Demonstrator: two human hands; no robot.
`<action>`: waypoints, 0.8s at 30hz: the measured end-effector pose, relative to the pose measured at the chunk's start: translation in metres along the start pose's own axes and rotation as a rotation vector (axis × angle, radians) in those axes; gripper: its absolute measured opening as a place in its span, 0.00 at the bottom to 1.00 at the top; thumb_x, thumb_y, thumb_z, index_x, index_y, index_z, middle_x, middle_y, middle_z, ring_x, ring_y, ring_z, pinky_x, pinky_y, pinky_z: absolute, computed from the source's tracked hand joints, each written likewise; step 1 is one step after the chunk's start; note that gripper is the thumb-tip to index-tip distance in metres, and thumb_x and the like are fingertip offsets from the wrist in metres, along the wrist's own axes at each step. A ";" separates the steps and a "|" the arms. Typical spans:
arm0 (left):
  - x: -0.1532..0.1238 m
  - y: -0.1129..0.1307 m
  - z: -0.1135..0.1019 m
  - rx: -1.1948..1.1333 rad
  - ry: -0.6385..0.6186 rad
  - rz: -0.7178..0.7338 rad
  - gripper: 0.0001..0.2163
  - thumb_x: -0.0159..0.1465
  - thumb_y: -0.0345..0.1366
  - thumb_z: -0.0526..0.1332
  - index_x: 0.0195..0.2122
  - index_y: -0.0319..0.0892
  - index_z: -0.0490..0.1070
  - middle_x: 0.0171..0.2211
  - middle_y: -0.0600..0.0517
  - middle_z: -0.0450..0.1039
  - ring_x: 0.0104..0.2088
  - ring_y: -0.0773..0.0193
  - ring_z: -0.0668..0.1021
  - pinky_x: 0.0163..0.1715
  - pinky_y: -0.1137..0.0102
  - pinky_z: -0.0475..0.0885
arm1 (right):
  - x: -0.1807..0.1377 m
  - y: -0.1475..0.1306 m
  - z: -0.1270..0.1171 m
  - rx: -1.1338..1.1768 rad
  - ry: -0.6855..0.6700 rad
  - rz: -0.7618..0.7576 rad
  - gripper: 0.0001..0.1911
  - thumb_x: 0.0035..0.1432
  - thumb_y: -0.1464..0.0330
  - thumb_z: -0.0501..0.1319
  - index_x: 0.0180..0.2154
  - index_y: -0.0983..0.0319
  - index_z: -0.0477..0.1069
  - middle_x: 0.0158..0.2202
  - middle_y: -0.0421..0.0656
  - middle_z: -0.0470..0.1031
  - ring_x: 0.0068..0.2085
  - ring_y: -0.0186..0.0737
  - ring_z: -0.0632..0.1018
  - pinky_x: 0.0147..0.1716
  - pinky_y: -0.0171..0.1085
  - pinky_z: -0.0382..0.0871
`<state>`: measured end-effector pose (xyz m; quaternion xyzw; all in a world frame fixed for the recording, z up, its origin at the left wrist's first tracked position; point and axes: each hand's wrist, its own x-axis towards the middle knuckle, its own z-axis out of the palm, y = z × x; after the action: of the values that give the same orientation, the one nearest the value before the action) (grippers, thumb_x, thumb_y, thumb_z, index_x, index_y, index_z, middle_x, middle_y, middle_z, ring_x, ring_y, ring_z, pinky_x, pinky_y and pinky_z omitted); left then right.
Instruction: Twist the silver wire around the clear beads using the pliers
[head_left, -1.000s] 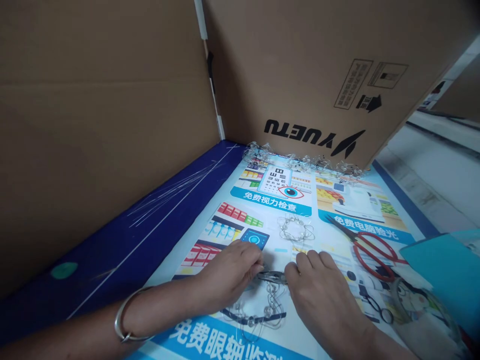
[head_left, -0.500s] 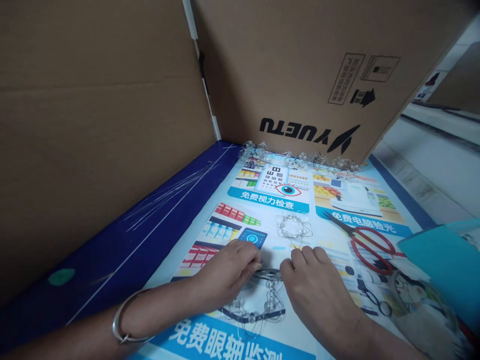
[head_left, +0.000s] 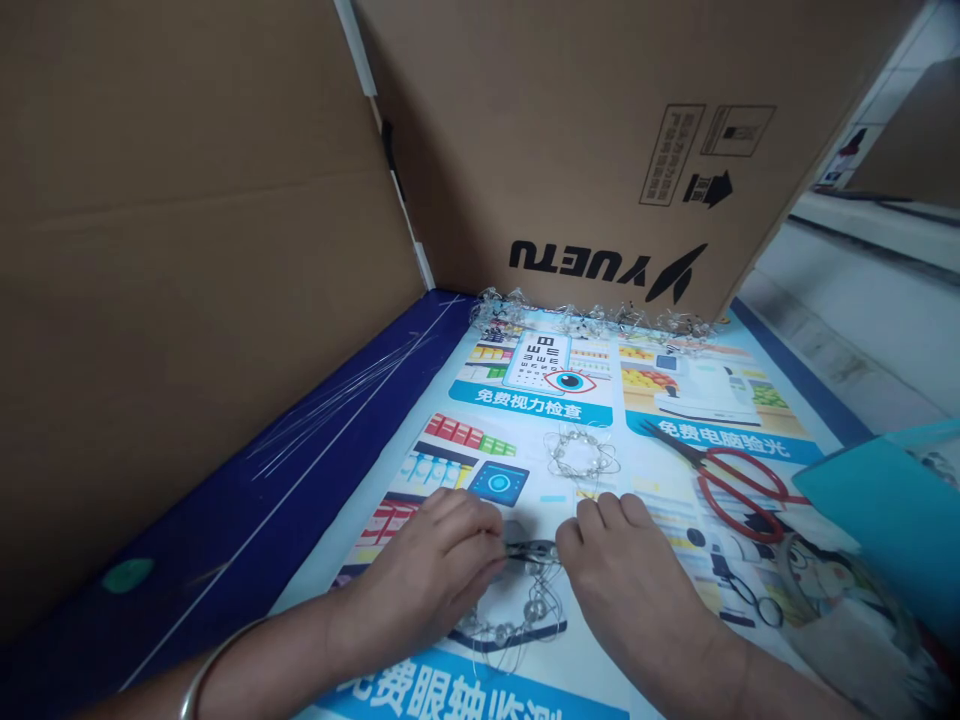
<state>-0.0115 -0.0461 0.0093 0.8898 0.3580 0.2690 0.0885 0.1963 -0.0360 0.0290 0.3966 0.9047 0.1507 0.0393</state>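
My right hand is closed round a small pair of pliers, whose metal jaws point left toward my other hand. Its handles are hidden in the fist. My left hand is closed in a pinch at the tips of the jaws, at the top of a ring of clear beads and thin wire. What exactly lies between those fingertips is too small to make out. The beaded ring hangs or rests just below both hands, with loose wire loops round it. A second beaded wire ring lies flat beyond my hands.
Red-handled scissors lie at the right, beside a roll of clear tape and a turquoise box. Several beaded wire pieces line the foot of the cardboard wall. Loose straight strands lie on the blue edge at left.
My left hand has turned and drawn slightly left, showing more of the pliers' jaws. My right hand stays closed in nearly the same place. The view has shifted a little.
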 end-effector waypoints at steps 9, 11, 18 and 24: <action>-0.012 0.009 -0.007 0.261 -0.136 0.161 0.10 0.65 0.25 0.48 0.42 0.38 0.68 0.33 0.49 0.70 0.30 0.62 0.66 0.33 0.63 0.57 | -0.004 0.001 0.007 -0.015 0.037 -0.014 0.06 0.49 0.76 0.57 0.31 0.62 0.67 0.28 0.45 0.67 0.31 0.45 0.67 0.32 0.44 0.56; -0.012 0.010 -0.008 0.277 -0.125 0.180 0.12 0.66 0.25 0.46 0.43 0.37 0.67 0.31 0.49 0.70 0.29 0.62 0.66 0.32 0.63 0.57 | -0.005 0.001 0.008 -0.022 0.043 -0.017 0.06 0.49 0.76 0.56 0.31 0.63 0.67 0.28 0.46 0.67 0.31 0.45 0.67 0.32 0.44 0.56; -0.010 0.015 -0.007 0.371 -0.110 0.177 0.15 0.67 0.25 0.41 0.41 0.37 0.68 0.32 0.47 0.71 0.29 0.62 0.67 0.29 0.64 0.56 | -0.004 0.002 0.007 -0.013 0.046 -0.010 0.06 0.48 0.76 0.57 0.31 0.62 0.67 0.28 0.45 0.67 0.31 0.46 0.67 0.32 0.44 0.56; -0.008 0.016 -0.002 0.388 -0.104 0.127 0.13 0.65 0.25 0.44 0.40 0.38 0.67 0.31 0.49 0.71 0.28 0.63 0.68 0.29 0.66 0.57 | -0.004 0.001 0.007 -0.011 0.047 -0.015 0.05 0.49 0.75 0.57 0.31 0.63 0.68 0.28 0.45 0.67 0.31 0.45 0.67 0.32 0.44 0.56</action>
<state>-0.0078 -0.0634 0.0132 0.9235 0.3413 0.1538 -0.0832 0.2012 -0.0366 0.0228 0.3857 0.9075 0.1648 0.0213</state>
